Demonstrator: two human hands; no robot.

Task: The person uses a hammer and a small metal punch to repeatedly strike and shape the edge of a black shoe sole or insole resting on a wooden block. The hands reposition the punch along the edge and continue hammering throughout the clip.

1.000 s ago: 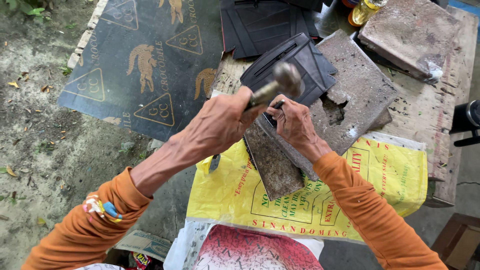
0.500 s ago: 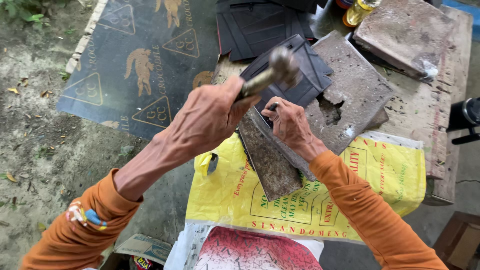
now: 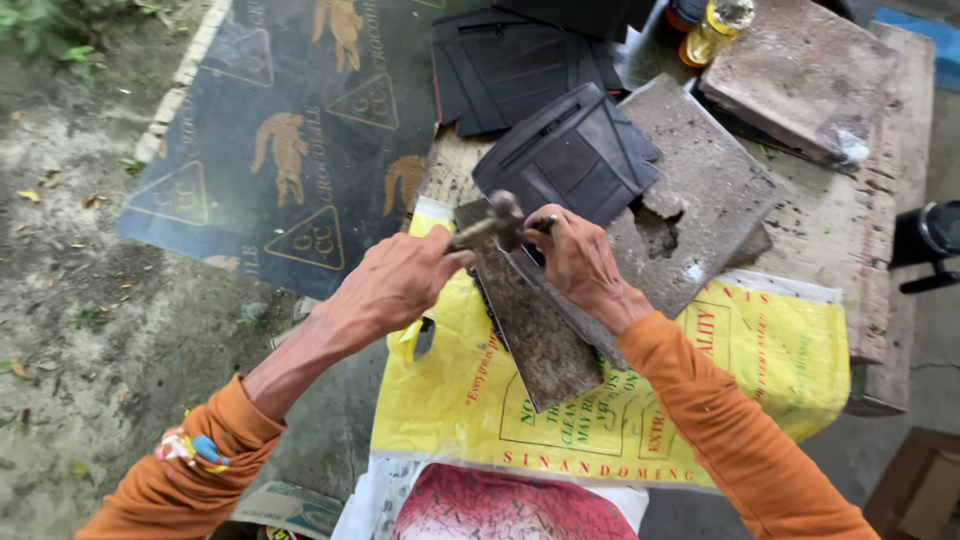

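Observation:
My left hand [image 3: 395,285] grips the handle of a hammer [image 3: 492,226], whose metal head is down on the top end of a rusty flat metal plate [image 3: 540,335]. My right hand [image 3: 575,260] pinches a small object at the plate's upper end, right beside the hammer head. The plate lies slanted over a yellow printed sack [image 3: 700,390] and against a grey stone slab [image 3: 700,210]. A dark folded wallet-like piece [image 3: 570,155] lies on the slab just beyond my hands.
More dark leather pieces [image 3: 510,60] lie at the back. A second stone slab [image 3: 800,75] rests on a worn wooden bench [image 3: 890,250], with a yellow bottle [image 3: 715,30] behind. A dark printed mat [image 3: 290,140] covers the ground at left.
The hammer was raised above the plate; it has come down, and its head now rests on the plate's top end. My right hand has stayed at the plate.

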